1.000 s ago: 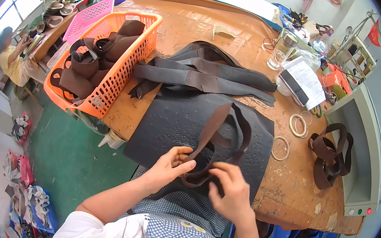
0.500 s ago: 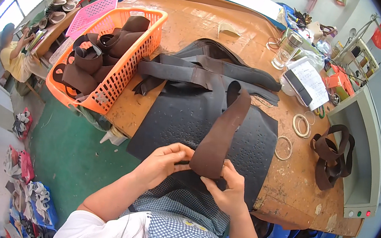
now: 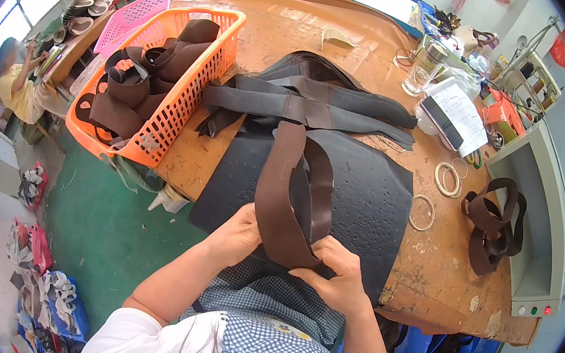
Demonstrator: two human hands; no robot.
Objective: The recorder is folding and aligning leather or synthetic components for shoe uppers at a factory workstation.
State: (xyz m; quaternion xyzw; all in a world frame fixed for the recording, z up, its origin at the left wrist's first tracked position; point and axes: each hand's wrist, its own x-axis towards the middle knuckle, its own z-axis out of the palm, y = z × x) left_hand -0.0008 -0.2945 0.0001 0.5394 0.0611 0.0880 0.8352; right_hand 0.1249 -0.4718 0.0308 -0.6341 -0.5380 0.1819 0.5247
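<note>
Head view: left hand [image 3: 238,234] and right hand [image 3: 336,269] grasp a brown band [image 3: 273,193] looped out beyond them; seemingly light and pliable, its edges look the surest hold.

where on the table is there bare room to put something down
Free: the back of the table, between the orange basket and the curled scrap; and the front right, between the black mat and the looped strips. Crowded: around the brown strip over the mat, and the far right, with a glass jar, phone and papers.
</note>
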